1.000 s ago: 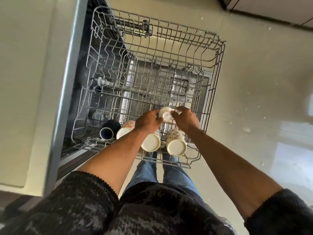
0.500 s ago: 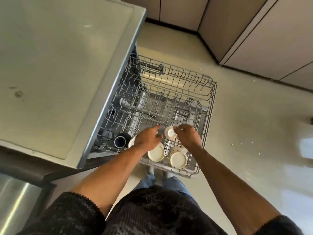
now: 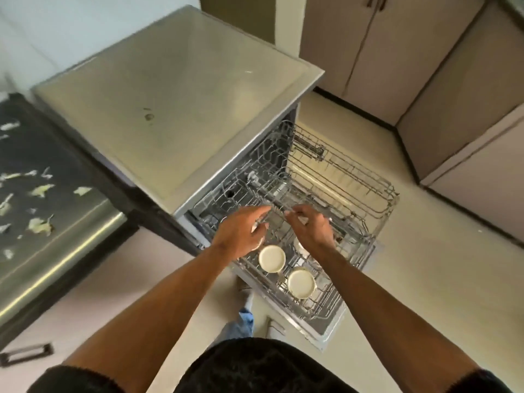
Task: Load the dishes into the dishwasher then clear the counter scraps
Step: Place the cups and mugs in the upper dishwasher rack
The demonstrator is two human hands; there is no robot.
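Both hands are held over the pulled-out grey wire dishwasher rack [image 3: 334,191]. The left hand [image 3: 241,236] has its fingers extended forward and only slightly bent, grip apart, nothing held; motion blur prevents telling whether the fingertips touch the wires. The right hand [image 3: 310,228] has its fingers loosely bent with the tips pointing toward the left hand, grip relaxed and empty; contact with the rack cannot be determined either.

Two cream ceramic cups lie in the near end of the rack: the first cream cup [image 3: 271,258] just beside the left wrist, the second cream cup [image 3: 301,282] nearer the rack's front corner, below the right wrist. Both are apart from the hands.

The pale grey dishwasher top [image 3: 170,109] is at centre left. Further left, pale green vegetable scraps [image 3: 41,190] are scattered over a black counter [image 3: 62,154].
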